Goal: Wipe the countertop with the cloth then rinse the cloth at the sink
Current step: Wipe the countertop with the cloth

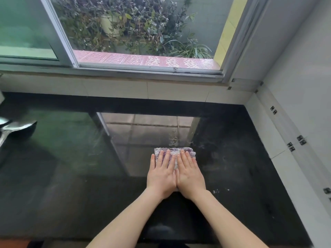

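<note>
A folded purple and white cloth [174, 151] lies on the glossy black countertop [71, 167], right of centre. My left hand [162, 174] and my right hand [189, 174] press flat on it side by side, fingers straight and pointing toward the window. Most of the cloth is hidden under my palms; only its far edge shows. Faint whitish smears mark the counter just right of the cloth. No sink is in view.
A shiny metal object [12, 127] sits at the counter's left edge. A white tiled wall [295, 131] bounds the right side, and a tiled backsplash [125, 90] runs under the window [143, 42]. Plants stand outside.
</note>
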### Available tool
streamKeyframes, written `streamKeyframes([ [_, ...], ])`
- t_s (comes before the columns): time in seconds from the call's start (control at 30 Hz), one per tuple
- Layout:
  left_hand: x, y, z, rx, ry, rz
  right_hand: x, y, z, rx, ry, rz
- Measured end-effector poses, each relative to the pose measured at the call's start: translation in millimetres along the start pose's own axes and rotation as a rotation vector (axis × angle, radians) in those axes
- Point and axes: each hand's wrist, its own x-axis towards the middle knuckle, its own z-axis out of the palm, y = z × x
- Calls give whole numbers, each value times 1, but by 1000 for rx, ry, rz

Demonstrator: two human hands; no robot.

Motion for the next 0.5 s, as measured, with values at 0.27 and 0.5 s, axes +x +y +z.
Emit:
streamKeyframes([
  [0.27, 41, -12, 0, 3, 1, -22, 42, 9, -4, 9, -18, -25],
  [0.5, 76, -22, -5, -27, 11, -49, 81, 15, -9, 14, -14, -41],
])
